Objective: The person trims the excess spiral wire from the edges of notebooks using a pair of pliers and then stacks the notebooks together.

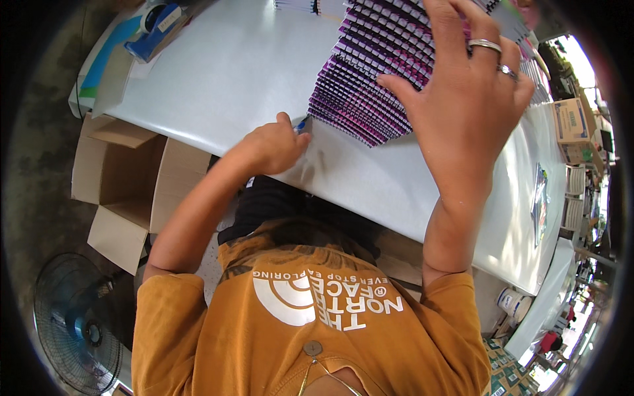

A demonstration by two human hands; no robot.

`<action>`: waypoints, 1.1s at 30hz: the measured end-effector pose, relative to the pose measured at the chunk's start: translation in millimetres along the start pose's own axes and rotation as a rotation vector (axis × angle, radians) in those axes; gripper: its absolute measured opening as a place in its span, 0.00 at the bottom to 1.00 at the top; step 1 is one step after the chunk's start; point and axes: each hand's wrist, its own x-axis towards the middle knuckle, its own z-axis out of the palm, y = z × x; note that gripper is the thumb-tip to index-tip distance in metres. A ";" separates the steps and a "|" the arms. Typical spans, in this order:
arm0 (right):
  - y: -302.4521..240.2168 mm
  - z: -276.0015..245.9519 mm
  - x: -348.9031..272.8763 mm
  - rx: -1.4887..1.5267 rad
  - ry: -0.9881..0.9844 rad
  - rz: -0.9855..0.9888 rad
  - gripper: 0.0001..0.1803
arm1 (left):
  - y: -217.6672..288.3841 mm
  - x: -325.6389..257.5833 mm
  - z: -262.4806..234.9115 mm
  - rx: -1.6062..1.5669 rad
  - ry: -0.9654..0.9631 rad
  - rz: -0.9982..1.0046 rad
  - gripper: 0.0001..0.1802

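A fanned stack of purple booklets [370, 79] with rows of ring-like binding lies on the pale table [218, 72]. At its near left corner my left hand [274, 144] is closed around a slim blue pen-like tool [301, 124]. Most of that tool is hidden in the fingers, so its exact kind does not show. My right hand [472, 89], with rings on two fingers, spreads over the right side of the stack. Its thumb reaches across the rows, and the upper fingertips run out of the picture.
A blue tape dispenser [155, 32] sits at the table's far left. Below the left edge stands an opened cardboard box [125, 171], with a fan [82, 327] nearer me. Flat glossy packets [540, 204] lie on the right. Beyond stand a carton [573, 122] and a white bucket [514, 303].
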 end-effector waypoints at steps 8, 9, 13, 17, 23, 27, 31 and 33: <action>36.8 -3.4 -11.1 0.214 0.428 -0.030 0.49 | -58.2 14.2 -32.3 0.162 0.512 0.046 0.29; 40.6 -7.4 -18.0 0.271 0.447 -0.010 0.48 | -62.8 22.2 -27.2 0.211 0.602 0.032 0.29; 50.0 30.4 -66.5 0.476 0.408 0.218 0.43 | -105.8 40.2 6.9 0.216 0.993 0.060 0.27; 63.3 72.8 -148.6 0.480 0.041 0.422 0.38 | -114.6 45.3 22.6 0.065 1.177 0.159 0.26; 69.2 71.8 -240.4 0.292 -0.385 0.649 0.36 | -101.5 37.9 19.0 0.003 1.182 0.191 0.25; 82.7 56.9 -277.9 0.157 -0.542 0.792 0.35 | -109.1 38.0 18.2 0.040 1.183 0.208 0.26; 90.6 38.9 -291.7 0.048 -0.651 0.934 0.34 | -106.5 44.9 13.2 0.090 1.103 0.175 0.27; 90.1 38.0 -292.2 0.038 -0.680 0.976 0.36 | -110.3 51.3 12.9 0.135 1.111 0.170 0.29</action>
